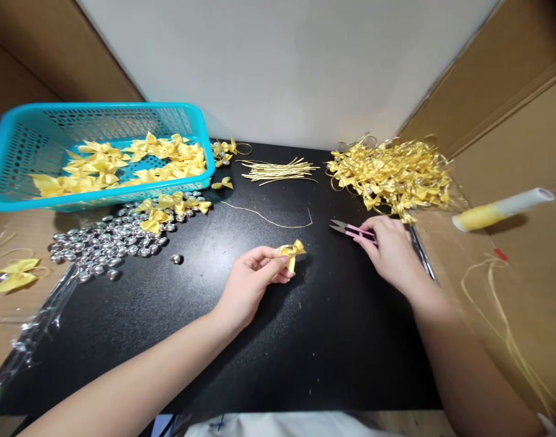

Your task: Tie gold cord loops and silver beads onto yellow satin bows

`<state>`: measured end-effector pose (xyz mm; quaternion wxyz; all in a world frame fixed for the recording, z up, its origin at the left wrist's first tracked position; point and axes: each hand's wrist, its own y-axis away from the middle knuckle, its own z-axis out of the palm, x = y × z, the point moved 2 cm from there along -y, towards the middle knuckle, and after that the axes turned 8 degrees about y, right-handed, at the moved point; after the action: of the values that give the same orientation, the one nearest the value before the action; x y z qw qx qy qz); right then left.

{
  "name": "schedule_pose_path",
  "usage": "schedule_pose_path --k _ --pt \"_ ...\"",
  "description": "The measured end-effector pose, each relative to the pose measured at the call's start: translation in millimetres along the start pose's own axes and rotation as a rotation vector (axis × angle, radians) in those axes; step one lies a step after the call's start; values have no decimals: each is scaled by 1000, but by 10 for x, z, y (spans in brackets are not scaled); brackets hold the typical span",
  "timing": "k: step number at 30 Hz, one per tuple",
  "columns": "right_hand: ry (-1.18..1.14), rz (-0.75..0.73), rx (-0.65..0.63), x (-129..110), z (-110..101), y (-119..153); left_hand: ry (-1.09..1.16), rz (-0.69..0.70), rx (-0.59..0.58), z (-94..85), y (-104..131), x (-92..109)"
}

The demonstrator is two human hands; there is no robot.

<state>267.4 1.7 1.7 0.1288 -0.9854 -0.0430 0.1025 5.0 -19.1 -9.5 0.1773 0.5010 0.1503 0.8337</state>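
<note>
Near the middle of the black table, my left hand (255,276) pinches a yellow ribbon bow (292,250) between thumb and fingers. A thin gold cord loop shows beside the bow, partly hidden by the fingers. To the right, my right hand (389,249) has its fingers around the pink handles of small thread snips (351,229). The snips' blades are apart and point left, low over the table or touching it; I cannot tell which. Just left of the blades, a thin gold cord (269,220) lies loosely curved on the table.
A turquoise basket (96,199) of yellow bows stands at the back left. Silver beads (123,246) are spread before it. Cut gold cords (280,170) lie at the back middle, beside a heap of finished bows (391,173). A yellow-white tube (501,209) lies on cardboard at right.
</note>
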Motion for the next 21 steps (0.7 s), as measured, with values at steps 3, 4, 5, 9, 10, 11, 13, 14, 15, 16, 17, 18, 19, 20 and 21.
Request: schedule_pose_path --k 3,4,5,9,10,11,13,14,15,16,17,18,19,20,21 --pt "-295 -55 -30 -249 -84 67 23 -6 18 -3 7 -3" --pt "-379 -107 -26 -362 -120 106 25 0 23 -1 10 -3" --pt "-427 -180 -22 -481 -153 149 26 7 27 2 11 -3" --pt "-360 -407 79 -811 -206 292 44 43 40 17 11 -2" --pt "-336 -428 117 -835 -200 308 50 50 44 19 10 -1" --pt "-320 -438 148 -841 -189 317 55 56 47 20 9 0" --pt "-301 -444 187 -818 -165 320 64 62 47 23 9 3" --pt "-296 -445 199 -802 -154 318 67 63 43 24 10 3" --pt "-292 -447 209 -790 -146 315 68 63 39 25 11 2" --pt "-287 -450 215 -782 -140 313 68 64 38 25 12 1" --pt "-284 -456 222 -781 -135 311 68 67 39 25 13 -2" --pt "-281 -464 227 -784 -131 310 67 68 41 24 13 -7" --pt "-278 -471 233 -791 -127 309 67 71 44 21 13 -11" --pt "-274 -477 239 -798 -124 309 67 73 45 19 14 -16" --pt "-269 -480 244 -803 -120 309 67 74 45 17 14 -21"
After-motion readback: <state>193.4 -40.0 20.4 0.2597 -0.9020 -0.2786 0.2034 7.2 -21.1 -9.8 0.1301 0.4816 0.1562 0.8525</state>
